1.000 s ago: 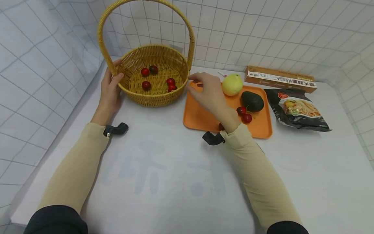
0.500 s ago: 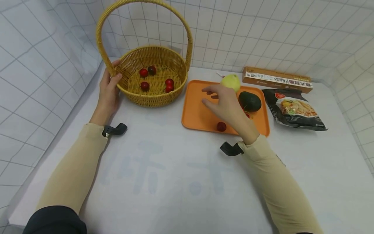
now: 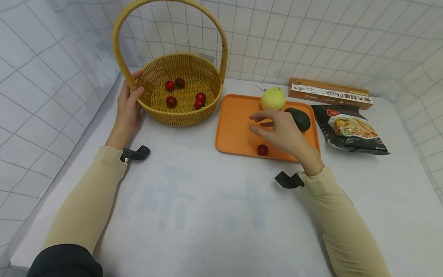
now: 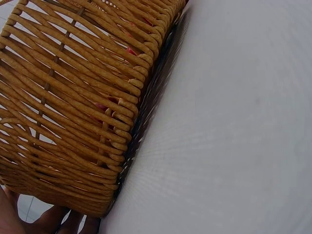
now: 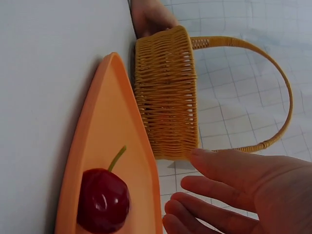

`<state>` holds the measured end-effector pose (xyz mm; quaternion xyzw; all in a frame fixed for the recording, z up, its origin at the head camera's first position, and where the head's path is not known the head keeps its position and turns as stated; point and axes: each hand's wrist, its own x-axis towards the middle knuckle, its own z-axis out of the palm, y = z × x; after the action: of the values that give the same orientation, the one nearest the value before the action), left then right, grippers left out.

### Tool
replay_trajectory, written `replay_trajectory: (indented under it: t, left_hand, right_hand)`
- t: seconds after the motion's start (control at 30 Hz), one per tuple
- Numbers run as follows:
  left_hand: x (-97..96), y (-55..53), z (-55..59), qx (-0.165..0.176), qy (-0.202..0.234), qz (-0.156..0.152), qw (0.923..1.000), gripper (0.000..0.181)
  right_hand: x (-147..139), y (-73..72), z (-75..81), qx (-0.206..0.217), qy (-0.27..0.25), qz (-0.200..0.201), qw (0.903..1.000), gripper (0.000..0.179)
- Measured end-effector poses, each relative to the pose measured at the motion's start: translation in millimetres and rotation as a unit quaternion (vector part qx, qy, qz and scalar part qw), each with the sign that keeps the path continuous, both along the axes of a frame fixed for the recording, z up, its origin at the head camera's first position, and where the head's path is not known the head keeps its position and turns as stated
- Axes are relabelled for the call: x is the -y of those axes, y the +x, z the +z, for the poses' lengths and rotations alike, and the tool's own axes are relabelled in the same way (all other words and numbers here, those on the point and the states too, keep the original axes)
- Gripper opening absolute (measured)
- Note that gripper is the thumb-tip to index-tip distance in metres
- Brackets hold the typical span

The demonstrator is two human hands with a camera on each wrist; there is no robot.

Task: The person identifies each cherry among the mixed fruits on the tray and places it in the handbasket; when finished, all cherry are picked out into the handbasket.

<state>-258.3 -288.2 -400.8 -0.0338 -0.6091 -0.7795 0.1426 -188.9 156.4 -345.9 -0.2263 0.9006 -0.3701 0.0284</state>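
Left hand (image 4: 47, 222) is holding woven basket (image 4: 63, 112).
Red spots (image 4: 130, 50) are showing through weave; white table (image 4: 234, 122) is running alongside.

Yellow wicker basket (image 3: 181, 119), upright | 5 cherries (image 3: 171, 101) inside | stemmed dark-red cherry (image 3: 262, 150) on orange tray (image 3: 235, 123)

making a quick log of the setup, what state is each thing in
basket, upright, handle up
left hand, gripping the basket's side
cherries in the basket, loose, five showing
tray, flat, partly filled
cherry on the tray, stem on
right hand, holding nothing
yellow-green fruit, uncut on visible side
dark green fruit, partly hidden
noodle packet, lying down
pasta box, lying lengthwise
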Motion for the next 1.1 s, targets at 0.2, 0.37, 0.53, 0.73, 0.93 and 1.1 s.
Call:
replay_trajectory:
  t: [0.2, 0.37, 0.53, 0.73, 0.93, 1.1]
  left_hand:
    - [-0.5, 0.5, -0.2, -0.001, -0.001, -0.006, 1.0000, 0.050]
    - [-1.0, 1.0, 1.2, 0.000, -0.005, -0.008, 1.0000, 0.051]
    - [-0.8, 1.5, 1.2, 0.001, -0.005, -0.010, 0.9999, 0.052]
    - [-0.9, 1.3, 0.7, 0.008, -0.006, -0.008, 0.9999, 0.051]
    - [-1.2, 0.9, 0.5, 0.008, -0.004, -0.005, 0.9999, 0.051]
    - [-0.5, 1.0, 0.1, 0.008, -0.005, -0.005, 0.9999, 0.051]
  right_hand:
    - [-13, -3.0, 3.3, 0.056, 0.018, 0.044, 0.9973, 0.036]
    - [-23, -5.7, 6.9, 0.098, 0.035, 0.085, 0.9910, 0.040]
    - [-29, -6.5, 8.4, 0.173, 0.042, 0.120, 0.9766, 0.047]
    - [-29, -6.7, 6.9, 0.169, 0.069, 0.127, 0.9749, 0.039]
    - [-22, -6.5, -1.8, 0.123, 0.085, 0.100, 0.9838, 0.028]
    - [-13, -5.9, -8.9, 0.086, 0.078, 0.070, 0.9908, 0.029]
